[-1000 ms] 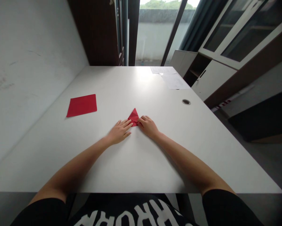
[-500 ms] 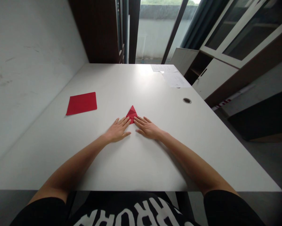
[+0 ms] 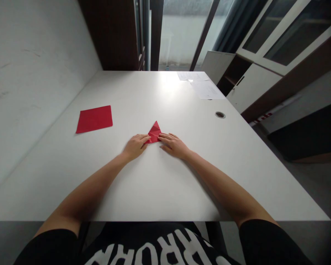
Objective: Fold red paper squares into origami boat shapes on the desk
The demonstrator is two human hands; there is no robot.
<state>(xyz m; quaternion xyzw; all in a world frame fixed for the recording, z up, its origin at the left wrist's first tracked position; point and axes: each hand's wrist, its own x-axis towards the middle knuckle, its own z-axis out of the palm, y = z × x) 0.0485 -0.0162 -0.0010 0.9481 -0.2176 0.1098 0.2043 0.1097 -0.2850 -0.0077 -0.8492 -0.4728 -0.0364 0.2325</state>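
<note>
- Left fingers: the left hand [image 3: 136, 146] seems to pinch the eight o'clock corner of the folded red paper [image 3: 154, 132] between thumb and fingertips.
- Right fingers: the right hand [image 3: 175, 145] lies flat and loose, fingertips resting on the four o'clock edge, thumb apart and gripping nothing.
- The folded red paper sits on the desk [image 3: 159, 191] between both hands, its point toward twelve o'clock.
- Done: it is a small triangle with creases across its face. Left: the lifted-looking left corner suggests folding is midway, I judge; how many folds remain, I cannot tell.
- Between nine and ten o'clock, well apart, a red sheet [image 3: 95, 119] lies flat, no folds visible.
- Farther out, a round hole [image 3: 220, 115] near three o'clock and white papers [image 3: 208, 90] at two.
</note>
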